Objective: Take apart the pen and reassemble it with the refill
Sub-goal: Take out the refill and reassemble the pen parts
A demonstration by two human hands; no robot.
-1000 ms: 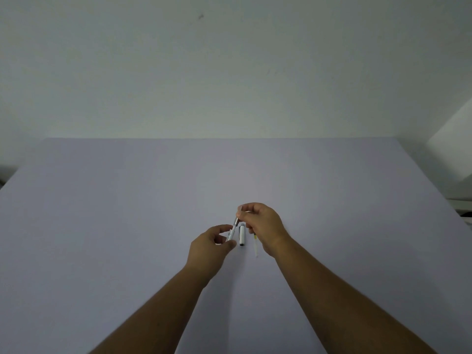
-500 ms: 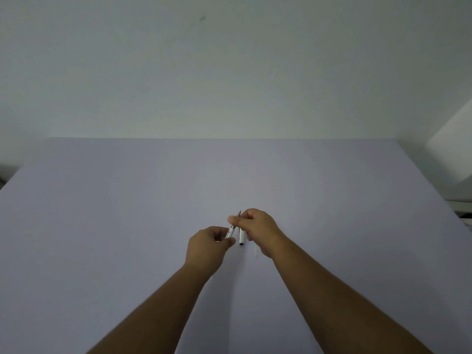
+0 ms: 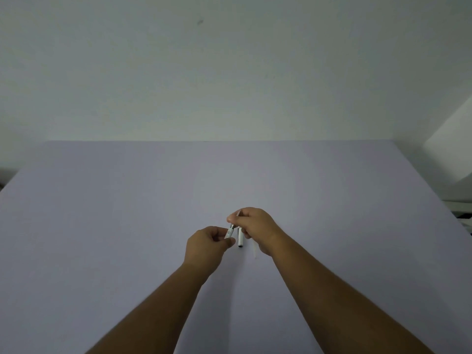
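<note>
My left hand point(image 3: 207, 247) pinches the lower end of a white pen barrel point(image 3: 229, 232), held slanted above the table. My right hand point(image 3: 255, 226) grips the barrel's upper, tip end, where a thin point point(image 3: 238, 213) sticks out past the fingers. A white pen cap point(image 3: 240, 240) lies on the table just right of the barrel, partly under my right hand. A thin pale refill point(image 3: 255, 250) lies beside it, mostly hidden by my right wrist.
The lilac table point(image 3: 102, 226) stretches wide around the hands, with its far edge against a pale wall point(image 3: 229, 72). A white object point(image 3: 454, 159) stands beyond the table's right edge.
My right hand shifted slightly left and toward me along the pen's tip end. My left hand stayed on the barrel.
</note>
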